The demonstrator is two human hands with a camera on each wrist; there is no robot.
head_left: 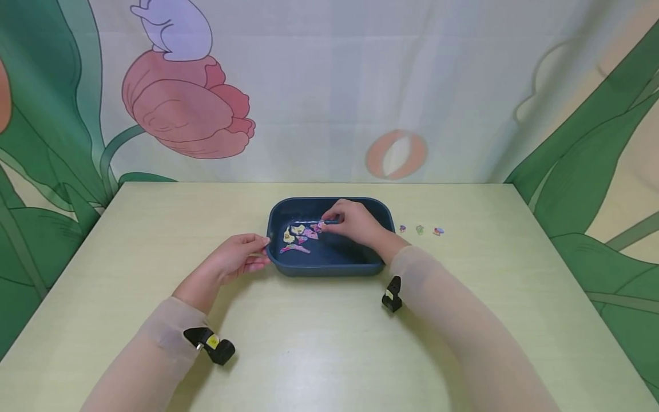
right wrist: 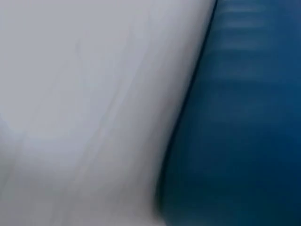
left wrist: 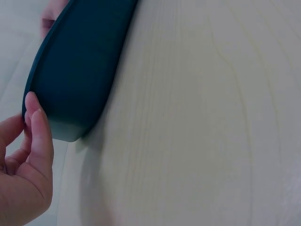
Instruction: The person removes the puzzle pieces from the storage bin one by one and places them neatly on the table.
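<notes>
A dark blue rectangular tray (head_left: 334,270) stands on the table. My left hand (head_left: 238,256) pinches its left rim between thumb and fingers; the left wrist view shows this hand (left wrist: 28,165) gripping the tray's edge (left wrist: 77,70). Over the inside of the tray, my right hand (head_left: 357,223) pinches a small pinkish sticker-like piece (head_left: 322,224), partly covered by the fingertips. Several flat colourful pieces, among them a yellow-and-white one (head_left: 289,236) and a long pink one (head_left: 296,249), lie in the tray's left half. The right wrist view is blurred and shows the tray (right wrist: 244,132) without the hand.
Right of the tray, three small cut-out pieces lie in a row on the table (head_left: 319,343): a purple one (head_left: 403,229), a green one (head_left: 420,230) and a multicoloured one (head_left: 438,231). A printed curtain (head_left: 319,86) hangs behind the table's far edge.
</notes>
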